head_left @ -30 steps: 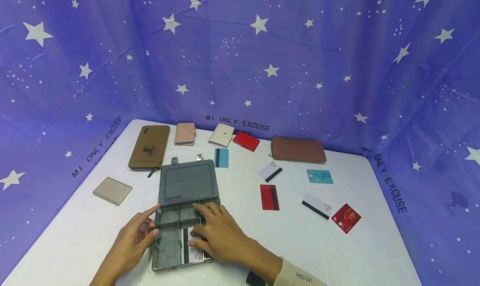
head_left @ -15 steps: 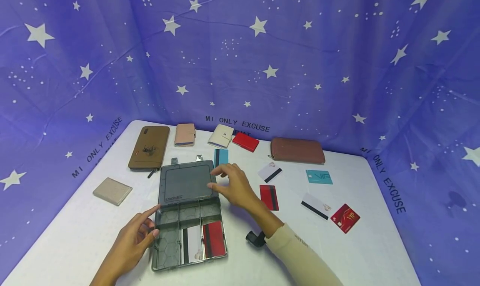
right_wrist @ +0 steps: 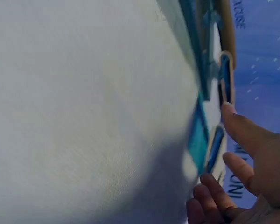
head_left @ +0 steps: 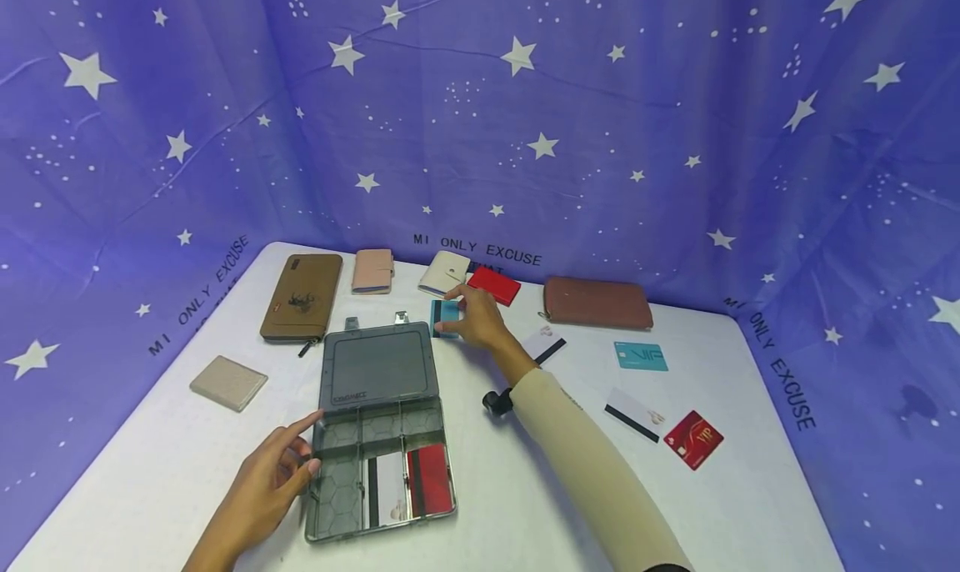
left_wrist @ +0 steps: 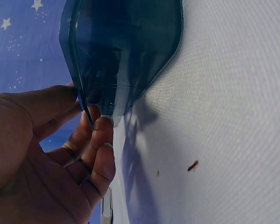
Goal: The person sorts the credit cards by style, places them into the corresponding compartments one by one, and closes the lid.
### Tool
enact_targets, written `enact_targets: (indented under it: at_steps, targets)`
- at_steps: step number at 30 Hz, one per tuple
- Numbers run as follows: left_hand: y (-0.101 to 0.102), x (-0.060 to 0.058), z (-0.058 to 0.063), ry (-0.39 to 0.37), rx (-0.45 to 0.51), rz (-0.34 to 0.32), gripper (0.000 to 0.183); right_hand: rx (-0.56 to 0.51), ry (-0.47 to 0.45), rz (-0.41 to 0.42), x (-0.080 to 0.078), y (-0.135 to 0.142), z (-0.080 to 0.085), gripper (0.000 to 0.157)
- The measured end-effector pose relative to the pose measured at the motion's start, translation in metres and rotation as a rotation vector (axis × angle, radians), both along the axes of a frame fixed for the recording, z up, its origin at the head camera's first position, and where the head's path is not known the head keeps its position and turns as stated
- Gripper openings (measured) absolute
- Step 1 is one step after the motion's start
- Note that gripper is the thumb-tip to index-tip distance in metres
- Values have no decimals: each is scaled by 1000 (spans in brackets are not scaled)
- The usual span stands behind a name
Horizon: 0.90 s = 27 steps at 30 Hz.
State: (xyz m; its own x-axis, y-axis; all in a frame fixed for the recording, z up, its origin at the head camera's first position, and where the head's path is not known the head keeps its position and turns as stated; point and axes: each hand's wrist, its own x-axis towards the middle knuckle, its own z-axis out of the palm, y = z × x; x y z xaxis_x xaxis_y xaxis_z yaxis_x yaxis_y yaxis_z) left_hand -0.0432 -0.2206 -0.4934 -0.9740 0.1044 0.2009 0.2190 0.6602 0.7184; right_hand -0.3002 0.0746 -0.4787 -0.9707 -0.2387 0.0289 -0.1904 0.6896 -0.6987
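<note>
My left hand [head_left: 258, 480] grips the left side of a smoky clear compartment box [head_left: 335, 495], thumb and fingers around its edge. Up close, the left wrist view has that dark box wall [left_wrist: 126, 42] at my fingertips. The lid [head_left: 378, 363] lies folded back. A white card with a black stripe [head_left: 387, 482] and a red striped card [head_left: 435, 482] occupy two front compartments. My right hand [head_left: 480, 318] is at a blue striped card [head_left: 447, 312] behind the lid, thumb and forefinger spread at its edges. In the right wrist view the blue card [right_wrist: 197, 142] lies beside my fingers.
Along the back are a brown zip wallet [head_left: 302, 297], a pink card holder [head_left: 372, 270], a cream one [head_left: 444, 272], a red one [head_left: 497, 285] and a maroon wallet [head_left: 597, 303]. Right lie a teal VIP card [head_left: 641, 356], white card [head_left: 633, 413] and red VIP card [head_left: 694, 440].
My right hand has left the box's right front compartment, uncovering the red card there, and has moved back to the blue card. My left hand keeps its place on the box.
</note>
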Motion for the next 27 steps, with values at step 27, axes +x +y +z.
enact_targets:
  at_steps: [27]
  targets:
    - [-1, -1, 0, 4, 4, -3, 61, -86, -31, 54, -3, 19, 10, 41]
